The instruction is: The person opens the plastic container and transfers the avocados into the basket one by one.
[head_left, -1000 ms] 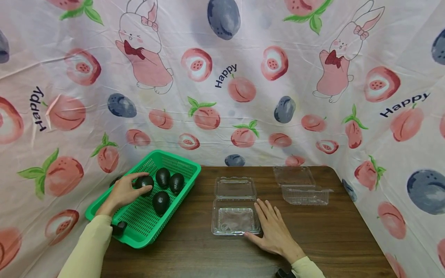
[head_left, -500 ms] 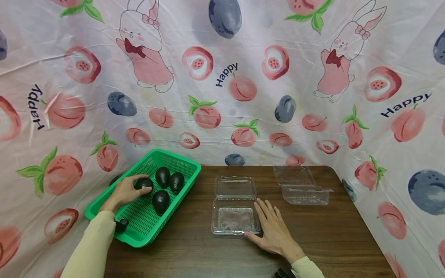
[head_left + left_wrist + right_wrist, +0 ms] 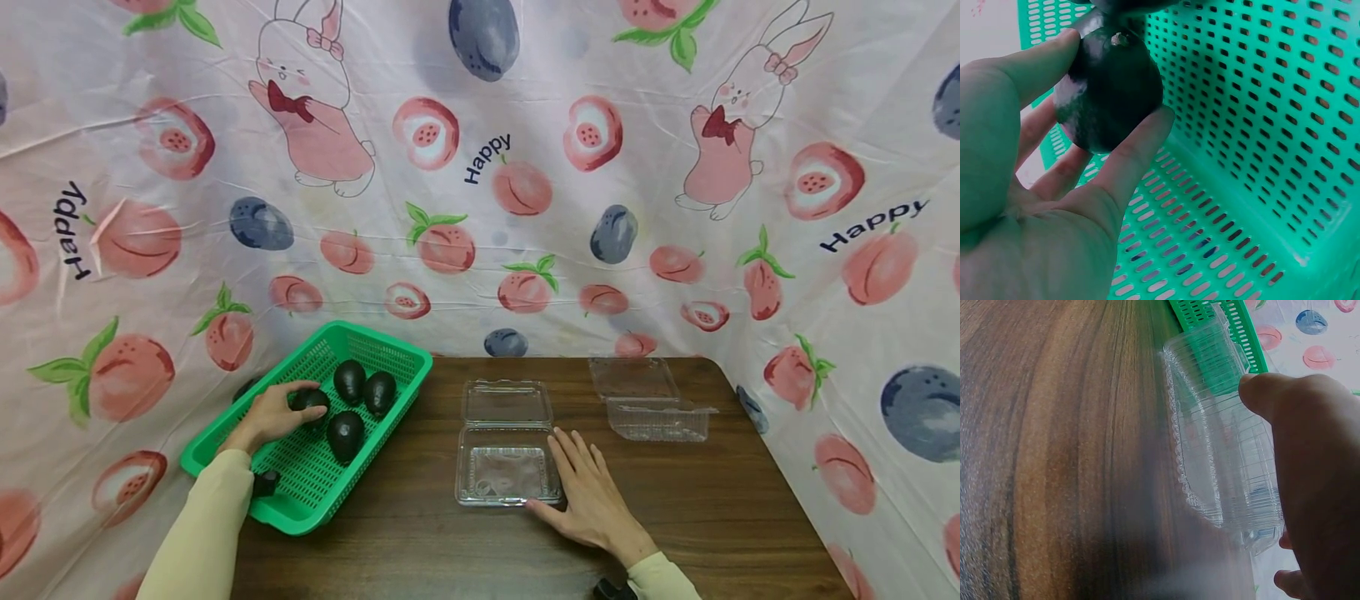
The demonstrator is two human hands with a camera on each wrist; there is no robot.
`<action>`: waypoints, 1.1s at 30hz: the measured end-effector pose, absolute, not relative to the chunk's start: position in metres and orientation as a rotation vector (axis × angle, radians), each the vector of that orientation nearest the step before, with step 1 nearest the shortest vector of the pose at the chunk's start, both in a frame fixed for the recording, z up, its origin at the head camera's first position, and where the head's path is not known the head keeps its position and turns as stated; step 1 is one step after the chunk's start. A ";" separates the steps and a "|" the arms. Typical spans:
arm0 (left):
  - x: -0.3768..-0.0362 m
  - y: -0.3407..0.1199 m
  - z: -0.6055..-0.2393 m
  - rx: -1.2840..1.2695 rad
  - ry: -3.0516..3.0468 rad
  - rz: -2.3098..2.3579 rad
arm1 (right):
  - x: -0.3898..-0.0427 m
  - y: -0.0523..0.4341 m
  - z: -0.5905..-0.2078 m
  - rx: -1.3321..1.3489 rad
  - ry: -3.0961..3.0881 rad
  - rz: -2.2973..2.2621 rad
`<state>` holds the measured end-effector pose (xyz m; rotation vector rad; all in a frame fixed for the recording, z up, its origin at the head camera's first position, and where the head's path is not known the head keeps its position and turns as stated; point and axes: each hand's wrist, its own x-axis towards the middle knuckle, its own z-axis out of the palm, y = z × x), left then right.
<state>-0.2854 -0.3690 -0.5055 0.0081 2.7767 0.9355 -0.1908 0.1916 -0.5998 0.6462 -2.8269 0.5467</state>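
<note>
Inside the green plastic basket, my left hand grips a dark avocado between thumb and fingers. Up close in the left wrist view, the stem end of that avocado shows, with the fingers curled round its sides. Several other avocados lie just right of it on the basket floor. My right hand lies with straight fingers against the right side of an open clear plastic clamshell container. In the right wrist view, the thumb touches the container's edge.
A second open clear clamshell stands at the back right of the brown wooden table. Cloth printed with fruit and rabbits hangs behind and along both sides. A dark object, partly hidden, shows beyond the basket's left rim.
My left wrist and forearm have shifted slightly right, and the fingers sit a little lower round the avocado. The right hand and the container have stayed in place.
</note>
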 end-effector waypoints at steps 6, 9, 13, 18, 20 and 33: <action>-0.289 -0.372 -0.514 -0.006 2.750 0.974 | -0.190 0.191 -0.599 0.653 -2.828 0.535; -0.290 -0.372 -0.517 -0.004 2.747 0.988 | -0.191 0.191 -0.599 0.655 -2.817 0.532; -0.291 -0.372 -0.521 -0.007 2.744 1.001 | -0.191 0.192 -0.600 0.663 -2.804 0.531; -0.292 -0.372 -0.524 -0.001 2.753 0.999 | -0.190 0.192 -0.600 0.665 -2.820 0.542; -0.292 -0.372 -0.524 0.002 2.759 0.997 | -0.190 0.192 -0.600 0.662 -2.830 0.545; -0.297 -0.372 -0.530 0.013 2.747 1.017 | -0.190 0.192 -0.598 0.647 -2.848 0.539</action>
